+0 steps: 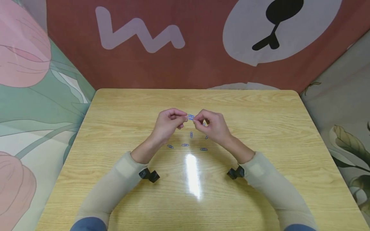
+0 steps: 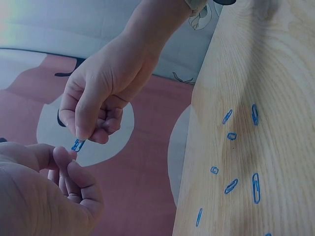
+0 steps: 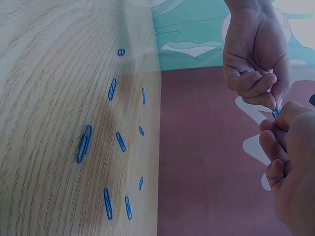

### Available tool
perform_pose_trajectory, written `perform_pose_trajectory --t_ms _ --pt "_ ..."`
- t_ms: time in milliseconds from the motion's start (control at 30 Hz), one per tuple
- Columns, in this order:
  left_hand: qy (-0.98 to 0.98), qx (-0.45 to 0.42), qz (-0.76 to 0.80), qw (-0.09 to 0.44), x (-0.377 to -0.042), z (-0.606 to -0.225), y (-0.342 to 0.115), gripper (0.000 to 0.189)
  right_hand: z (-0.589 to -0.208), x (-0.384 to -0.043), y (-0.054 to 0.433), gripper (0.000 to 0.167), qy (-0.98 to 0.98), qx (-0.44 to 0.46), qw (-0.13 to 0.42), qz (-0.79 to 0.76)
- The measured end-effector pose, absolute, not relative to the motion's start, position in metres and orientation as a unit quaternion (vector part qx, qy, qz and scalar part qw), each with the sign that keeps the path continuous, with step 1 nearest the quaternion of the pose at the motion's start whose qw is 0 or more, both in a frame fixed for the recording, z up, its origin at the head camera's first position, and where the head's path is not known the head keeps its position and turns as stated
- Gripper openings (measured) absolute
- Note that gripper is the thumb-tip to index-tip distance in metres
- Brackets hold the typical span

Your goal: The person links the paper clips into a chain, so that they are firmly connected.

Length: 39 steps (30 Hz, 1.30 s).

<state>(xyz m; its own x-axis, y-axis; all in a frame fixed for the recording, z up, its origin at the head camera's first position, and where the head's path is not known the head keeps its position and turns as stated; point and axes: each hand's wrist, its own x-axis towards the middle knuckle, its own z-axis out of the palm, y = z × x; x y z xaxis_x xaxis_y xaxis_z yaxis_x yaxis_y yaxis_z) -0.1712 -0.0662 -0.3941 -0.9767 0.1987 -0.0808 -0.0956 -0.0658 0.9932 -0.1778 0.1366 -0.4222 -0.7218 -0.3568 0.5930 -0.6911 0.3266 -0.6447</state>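
Note:
Over the table, my left hand (image 1: 168,124) and right hand (image 1: 214,126) meet fingertip to fingertip. A small blue paper clip (image 2: 78,145) shows between them, pinched by thumb and forefinger from each side. My fingertips hide part of it, and I cannot tell whether it is one clip or two. Loose blue paper clips lie below the hands: one upright in the head view (image 1: 191,134), one at the left (image 1: 170,146), one in the middle (image 1: 185,145), and one nearer the right (image 1: 203,149).
The wooden table (image 1: 95,138) ends at a back edge against a red-brown patterned cloth (image 1: 202,70). More clips, partly covered by the right hand in the head view, lie scattered in the right wrist view, such as a large clip (image 3: 84,144). Glare (image 1: 192,176) streaks the tabletop.

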Motion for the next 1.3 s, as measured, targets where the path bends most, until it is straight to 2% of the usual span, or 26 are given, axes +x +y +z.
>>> perform_pose_trajectory --t_ms 867,1133,1300 --pt "0.685 0.039 0.721 0.093 -0.1707 -0.3957 -0.0648 0.008 -0.4222 -0.177 0.1353 0.012 -0.796 0.329 0.192 0.47" --pt "0.698 0.037 0.708 0.097 -0.1702 -0.3935 -0.0674 0.02 -0.4212 -0.1767 0.1371 0.009 -0.804 0.312 0.193 0.468" --pt "0.698 0.036 0.707 0.107 -0.1711 -0.3937 -0.0686 0.022 -0.4205 -0.1789 0.1413 0.008 -0.807 0.283 0.166 0.491"
